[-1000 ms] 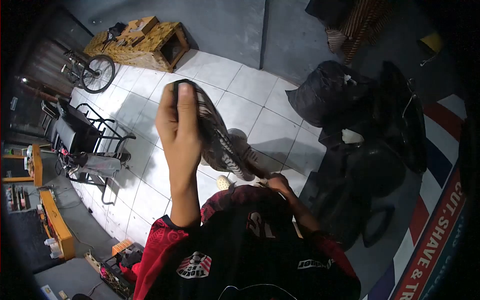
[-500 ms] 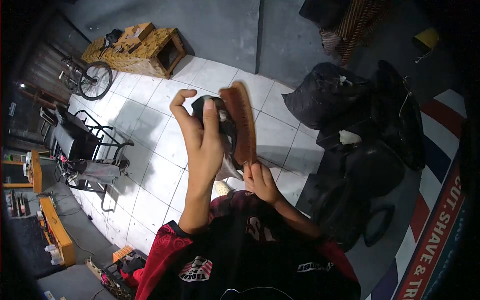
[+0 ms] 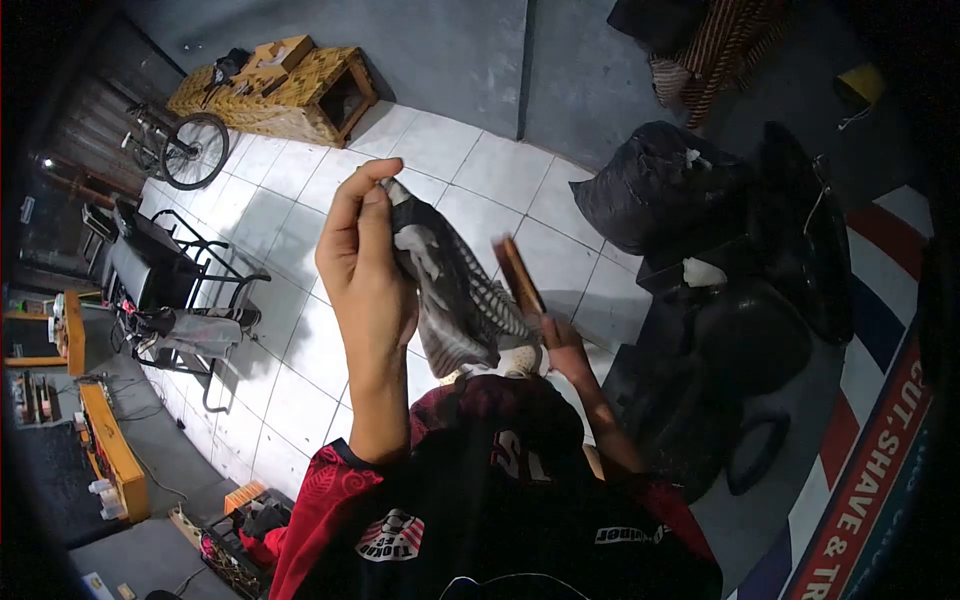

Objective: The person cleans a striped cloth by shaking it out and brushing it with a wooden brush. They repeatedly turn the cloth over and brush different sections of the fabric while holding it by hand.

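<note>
The left hand [image 3: 365, 265], raised at centre frame, pinches a patterned cloth [image 3: 450, 295] between thumb and fingers; the cloth hangs down. The right hand [image 3: 562, 340], lower right of it, grips a brown comb [image 3: 520, 277] tilted upward.

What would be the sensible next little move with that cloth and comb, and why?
Probably bring the cloth across onto the comb: the left hand pinches the cloth raised, the right hand holds the comb beside it, and the cloth hangs alongside rather than wrapped round it.

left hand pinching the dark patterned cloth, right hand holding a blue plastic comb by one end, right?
Not quite: the head view shows a brown wooden comb, not a blue plastic one. The left hand does pinch the dark patterned cloth, and the right hand holds the comb by one end.
</note>
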Tool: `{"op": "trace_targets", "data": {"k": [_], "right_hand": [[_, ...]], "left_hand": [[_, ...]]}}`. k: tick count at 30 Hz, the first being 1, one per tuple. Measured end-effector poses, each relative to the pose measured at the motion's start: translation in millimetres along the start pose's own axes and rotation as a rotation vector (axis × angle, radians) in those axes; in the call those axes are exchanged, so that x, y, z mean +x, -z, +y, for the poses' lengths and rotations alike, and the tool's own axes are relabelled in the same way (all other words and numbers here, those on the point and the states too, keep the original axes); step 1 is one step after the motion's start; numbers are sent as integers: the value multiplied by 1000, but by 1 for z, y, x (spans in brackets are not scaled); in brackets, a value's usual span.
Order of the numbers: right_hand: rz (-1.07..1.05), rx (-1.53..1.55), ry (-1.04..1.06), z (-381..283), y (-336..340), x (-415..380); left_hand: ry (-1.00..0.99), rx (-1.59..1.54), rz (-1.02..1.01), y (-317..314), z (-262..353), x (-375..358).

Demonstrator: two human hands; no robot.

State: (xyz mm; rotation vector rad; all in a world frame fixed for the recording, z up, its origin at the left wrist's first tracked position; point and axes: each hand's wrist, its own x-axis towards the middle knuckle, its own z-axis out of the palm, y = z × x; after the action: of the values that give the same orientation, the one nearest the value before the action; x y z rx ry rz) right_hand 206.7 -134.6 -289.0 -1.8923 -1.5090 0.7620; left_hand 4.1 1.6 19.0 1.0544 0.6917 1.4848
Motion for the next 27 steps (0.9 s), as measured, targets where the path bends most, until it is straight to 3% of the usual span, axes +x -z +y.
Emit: {"op": "trace_targets", "data": {"k": [1,3,6,8,11,13,15,18,20,22,24,26,27], "right_hand": [[50,256,-112,-51,25,6],[-73,959,-220,-134,64,3],[-125,1030,110,-165,64,0],[-76,558,95,-130,30,-7],[-62,427,80,-98,4,-2],[-107,-156,428,-16,-25,-13],[-516,-392,135,76,-55,-21],[-442,-510,29,81,-40,-31],[-367,-293,-165,35,-8,-12],[-112,-125,-74,6,12,11],[-9,295,-246,-71,54,25],[204,333,246,-103,59,24],[165,410,192,-108,56,24]], "left_hand": [[4,32,-2,0,-3,-1],[9,66,11,-7,-3,-2],[-1,108,7,-21,-4,-5],[-45,170,-18,-24,-2,-4],[-89,113,3,-18,2,-1],[-126,-80,-17,-13,9,2],[-152,-25,6,-5,11,5],[-114,51,40,-1,5,4],[-55,15,31,-2,2,2],[-17,24,25,-3,-1,1],[4,26,27,-6,-3,-1],[21,20,28,-15,-3,-4],[7,77,37,-17,-6,-4]]}}
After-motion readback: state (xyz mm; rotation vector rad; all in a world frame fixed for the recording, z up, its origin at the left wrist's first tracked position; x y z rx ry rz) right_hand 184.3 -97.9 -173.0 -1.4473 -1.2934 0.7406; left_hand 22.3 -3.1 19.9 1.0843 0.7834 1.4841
